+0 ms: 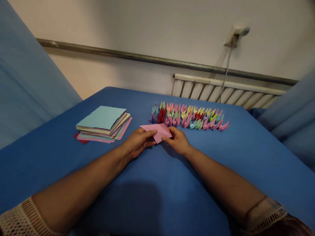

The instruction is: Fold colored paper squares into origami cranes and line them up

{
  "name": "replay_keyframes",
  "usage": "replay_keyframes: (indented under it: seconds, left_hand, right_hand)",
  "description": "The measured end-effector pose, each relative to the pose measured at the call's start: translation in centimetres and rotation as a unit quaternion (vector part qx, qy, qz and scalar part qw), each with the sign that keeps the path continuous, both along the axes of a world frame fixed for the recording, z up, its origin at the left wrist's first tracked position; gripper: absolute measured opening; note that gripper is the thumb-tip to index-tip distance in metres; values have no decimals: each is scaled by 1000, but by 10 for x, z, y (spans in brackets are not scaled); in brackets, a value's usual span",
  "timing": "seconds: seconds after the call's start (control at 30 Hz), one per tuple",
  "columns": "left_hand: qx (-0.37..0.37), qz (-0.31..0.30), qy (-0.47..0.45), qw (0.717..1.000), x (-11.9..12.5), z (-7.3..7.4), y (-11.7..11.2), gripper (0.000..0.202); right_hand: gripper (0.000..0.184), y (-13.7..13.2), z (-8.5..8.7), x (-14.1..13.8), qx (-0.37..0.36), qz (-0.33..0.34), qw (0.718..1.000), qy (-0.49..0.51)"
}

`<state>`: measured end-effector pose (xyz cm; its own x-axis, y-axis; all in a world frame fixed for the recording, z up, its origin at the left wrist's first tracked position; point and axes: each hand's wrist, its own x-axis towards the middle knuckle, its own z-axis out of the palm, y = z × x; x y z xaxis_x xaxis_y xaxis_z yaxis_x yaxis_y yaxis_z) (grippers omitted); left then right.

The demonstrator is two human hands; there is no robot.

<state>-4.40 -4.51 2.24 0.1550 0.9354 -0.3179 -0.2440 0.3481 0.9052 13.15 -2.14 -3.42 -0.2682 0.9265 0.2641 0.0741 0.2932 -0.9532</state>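
A folded sheet of pink origami paper (161,130) is held between my two hands above the middle of the blue table. My left hand (139,141) is closed on its left side, thumb lying on top and fingers underneath. On the right side, my right hand (178,141) pinches the lower right edge between thumb and fingers. Just beyond the paper stand rows of small folded paper cranes (176,120) in many colours. To the left of my hands lies a stack of square coloured paper (102,118), with a light blue sheet on top.
The blue-covered table (211,190) reaches back toward a pale wall with a metal rail (137,57). Behind the table are a radiator (197,85) and a cord (226,72) hanging from a wall socket (233,36). Blue curtains (27,82) hang at both sides.
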Motion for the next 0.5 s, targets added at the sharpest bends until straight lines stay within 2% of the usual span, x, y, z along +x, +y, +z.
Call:
replay_keyframes:
  seconds: [0.23, 0.37, 0.5]
  left_hand:
    - [-39, 55, -104, 992, -3, -3, 9, 21]
    - [-50, 68, -122, 989, -4, -2, 11, 17]
    - [-61, 72, -126, 987, -4, -2, 13, 14]
  right_hand:
    - [28, 0, 2, -2, -48, 66, 994, 73]
    - [30, 0, 6, 1, -65, 96, 987, 111]
    - [27, 1, 7, 4, -60, 95, 986, 124]
